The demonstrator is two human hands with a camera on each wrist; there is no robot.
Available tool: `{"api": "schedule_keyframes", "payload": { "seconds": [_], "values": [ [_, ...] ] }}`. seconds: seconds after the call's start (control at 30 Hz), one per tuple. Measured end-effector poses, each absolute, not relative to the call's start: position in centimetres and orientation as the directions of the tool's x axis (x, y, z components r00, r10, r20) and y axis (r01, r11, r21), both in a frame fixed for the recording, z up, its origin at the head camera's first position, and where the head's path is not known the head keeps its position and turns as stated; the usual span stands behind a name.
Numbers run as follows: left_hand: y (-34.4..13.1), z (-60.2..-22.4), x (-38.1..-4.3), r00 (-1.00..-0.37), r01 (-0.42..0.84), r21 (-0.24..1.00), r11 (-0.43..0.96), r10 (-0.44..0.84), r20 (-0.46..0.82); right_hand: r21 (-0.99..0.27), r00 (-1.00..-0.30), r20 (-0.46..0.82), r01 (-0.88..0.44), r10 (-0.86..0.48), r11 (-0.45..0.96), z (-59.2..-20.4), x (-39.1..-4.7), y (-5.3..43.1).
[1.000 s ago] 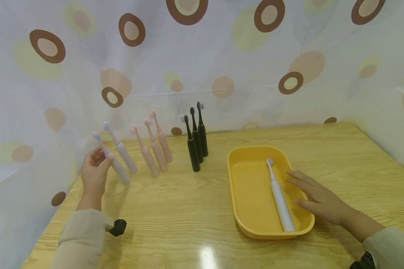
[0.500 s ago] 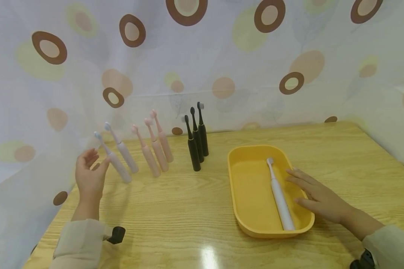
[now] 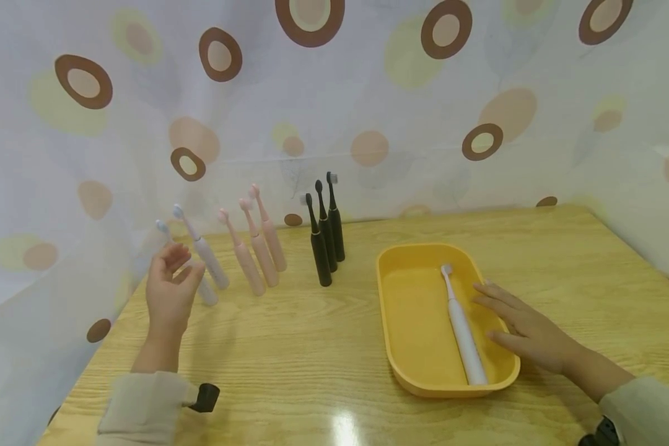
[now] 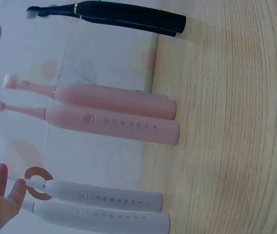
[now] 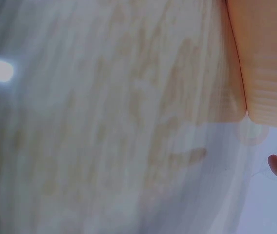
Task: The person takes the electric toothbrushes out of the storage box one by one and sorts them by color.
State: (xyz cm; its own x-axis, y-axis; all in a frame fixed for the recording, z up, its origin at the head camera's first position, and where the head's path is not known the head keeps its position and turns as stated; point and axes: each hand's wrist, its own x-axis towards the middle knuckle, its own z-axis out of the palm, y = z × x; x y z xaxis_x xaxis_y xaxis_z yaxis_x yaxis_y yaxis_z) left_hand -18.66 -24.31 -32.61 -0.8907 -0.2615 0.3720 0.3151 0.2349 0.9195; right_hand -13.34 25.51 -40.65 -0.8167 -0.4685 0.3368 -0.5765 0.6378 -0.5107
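My left hand (image 3: 170, 291), its fingers loosely bent and apart, overlaps the front white electric toothbrush (image 3: 207, 292) in the head view, hiding its middle. That brush stands upright beside a second white electric toothbrush (image 3: 212, 265). In the left wrist view the left fingertips (image 4: 1, 176) are near the brushes' necks, with nothing pinched between them. At the right, my right hand (image 3: 529, 328) lies with extended fingers over the right rim of a yellow tray (image 3: 387, 334). Inside the tray lies a white electric toothbrush (image 3: 467, 341), head pointing away from me.
Several pink electric toothbrushes (image 3: 249, 267) stand upright right of the white ones. Beyond them stand black electric toothbrushes (image 3: 320, 257) in a slanting row. A patterned curtain (image 3: 368, 99) hangs behind the wooden table (image 3: 290, 371).
My left hand drew back slightly left from the front white toothbrush, then moved right, across in front of it. The right hand and tray have stayed in place.
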Motion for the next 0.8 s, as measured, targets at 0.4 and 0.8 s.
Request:
{"api": "schedule_keyframes", "payload": {
  "seconds": [0.4,0.8],
  "values": [
    [-20.6,-32.8,-18.1,-0.888,0.455,0.867,0.201,0.034,0.459,-0.506,-0.816,0.348,-0.578,-0.461,0.641,-40.7,-13.2,25.5],
    [-16.9,-33.1,-18.2,-0.859,0.503,0.861,0.079,0.154,0.488,-0.504,-0.802,0.365,-0.597,-0.472,0.624,-40.8,-13.2,25.5]
  ]
}}
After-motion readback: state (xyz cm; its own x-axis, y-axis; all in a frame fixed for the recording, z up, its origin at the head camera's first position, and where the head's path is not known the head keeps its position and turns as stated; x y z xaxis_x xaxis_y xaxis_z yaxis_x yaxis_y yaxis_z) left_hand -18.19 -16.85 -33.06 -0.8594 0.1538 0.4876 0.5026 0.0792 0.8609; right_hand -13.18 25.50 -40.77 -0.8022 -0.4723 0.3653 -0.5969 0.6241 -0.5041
